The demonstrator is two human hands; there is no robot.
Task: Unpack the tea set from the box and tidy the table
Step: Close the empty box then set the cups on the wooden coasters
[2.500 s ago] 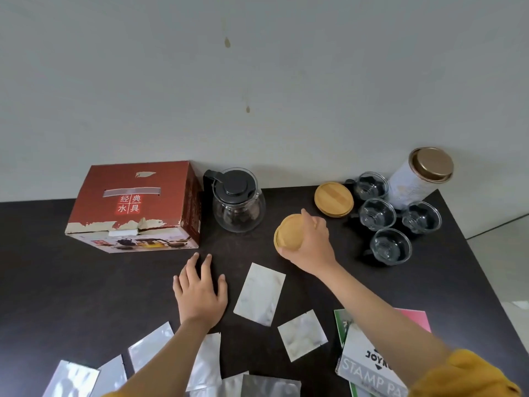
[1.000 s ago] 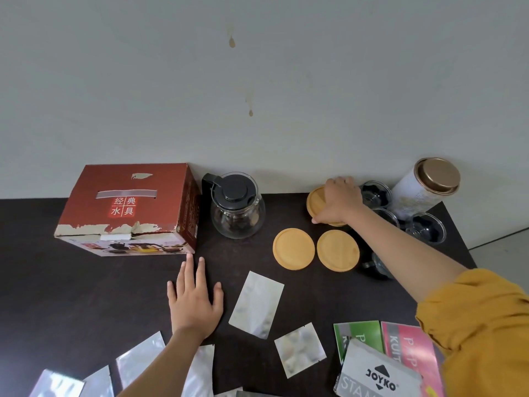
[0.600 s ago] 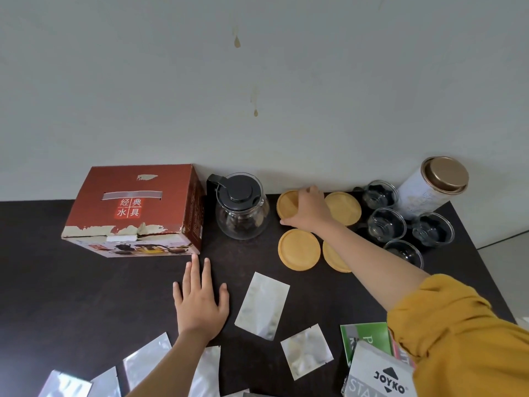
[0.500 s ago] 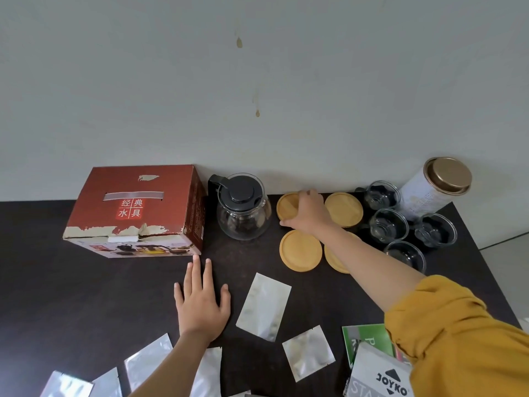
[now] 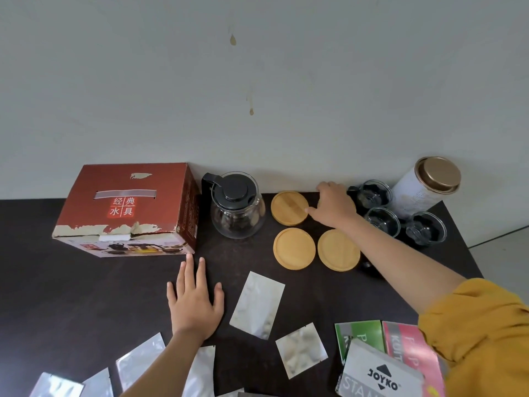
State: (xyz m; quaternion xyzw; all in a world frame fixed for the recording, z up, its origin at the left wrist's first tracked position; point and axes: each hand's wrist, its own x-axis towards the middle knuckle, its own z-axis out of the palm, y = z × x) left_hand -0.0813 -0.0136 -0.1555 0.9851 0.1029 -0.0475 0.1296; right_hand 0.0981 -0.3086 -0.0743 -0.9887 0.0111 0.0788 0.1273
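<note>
Right hand [image 5: 333,207] fingers curled over the back-right wooden coaster, grip unclear | left hand [image 5: 194,299] flat, fingers spread, on table [image 5: 71,296] | three coasters [image 5: 294,249] visible beside teapot [image 5: 236,207] | likely light, stiff, smooth; pinch by rim.

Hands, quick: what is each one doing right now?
Left hand: open, flat on the table.
Right hand: touching a wooden coaster; whether it grips anything cannot be told.
</note>
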